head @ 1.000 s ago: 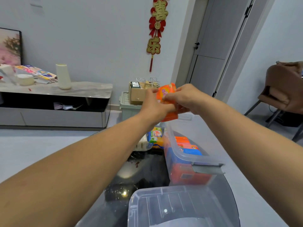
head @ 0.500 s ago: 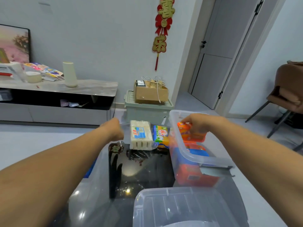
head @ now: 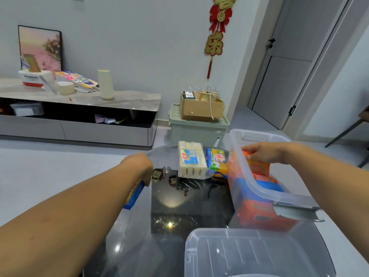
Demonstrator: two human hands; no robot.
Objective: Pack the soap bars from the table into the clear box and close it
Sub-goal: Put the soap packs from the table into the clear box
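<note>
The clear box [head: 257,189] stands on the right of the dark glass table [head: 185,208], with several orange and blue soap bars inside. My right hand [head: 263,152] reaches over its rim, fingers closed on an orange soap bar [head: 257,165] held inside the box. My left hand [head: 140,166] is at the table's left edge, fingers curled down onto a blue-and-yellow soap bar [head: 134,194]. A white soap pack [head: 190,159] and a green-and-yellow soap bar [head: 216,161] lie at the far side of the table. The clear lid [head: 239,254] lies upside down at the near edge.
Behind the table stand a green storage bin [head: 197,126] with a cardboard box [head: 201,105] on top. A low TV cabinet [head: 79,114] runs along the left wall. A door [head: 283,62] and a chair leg [head: 343,132] are at the right.
My hands split apart from holding the orange bar together. The right hand lowered the bar into the box; the left swung down to the blue-and-yellow bar at the table's left edge.
</note>
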